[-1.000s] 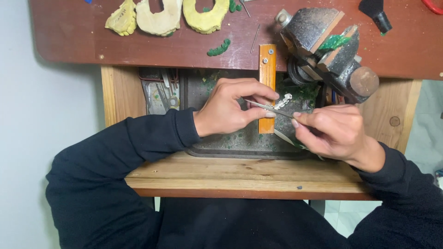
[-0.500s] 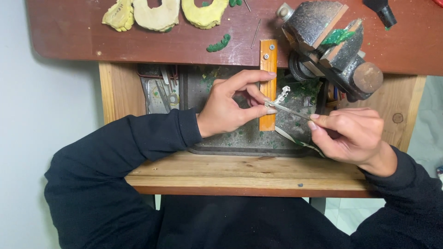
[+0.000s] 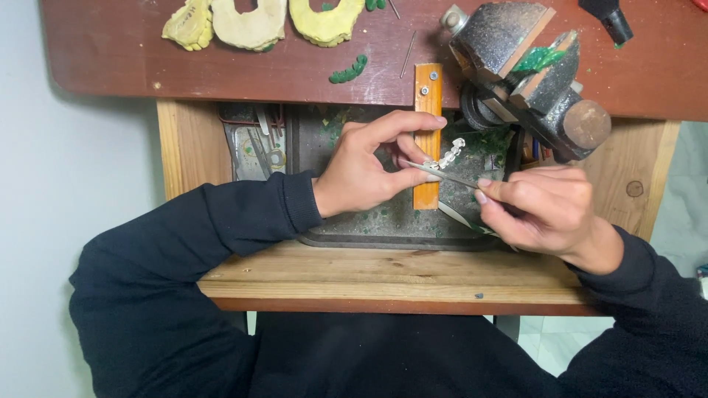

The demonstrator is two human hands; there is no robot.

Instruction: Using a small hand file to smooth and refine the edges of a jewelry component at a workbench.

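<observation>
A person in a black long-sleeved top with ribbed cuffs ending at the wrists; the left hand (image 3: 365, 173) and right hand (image 3: 546, 210) are bare, without gloves, rings or a watch, fingernails trimmed short.

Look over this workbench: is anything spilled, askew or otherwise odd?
Yes: green shavings litter the dark tray below the hands, and more green bits lie loose on the bench top.

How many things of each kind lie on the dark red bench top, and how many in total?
Yellow plaster casts: 3
Green wax bits: 2
Thin metal pin: 1
Grey bench vise: 1
Black tool: 1
Total: 8
</observation>
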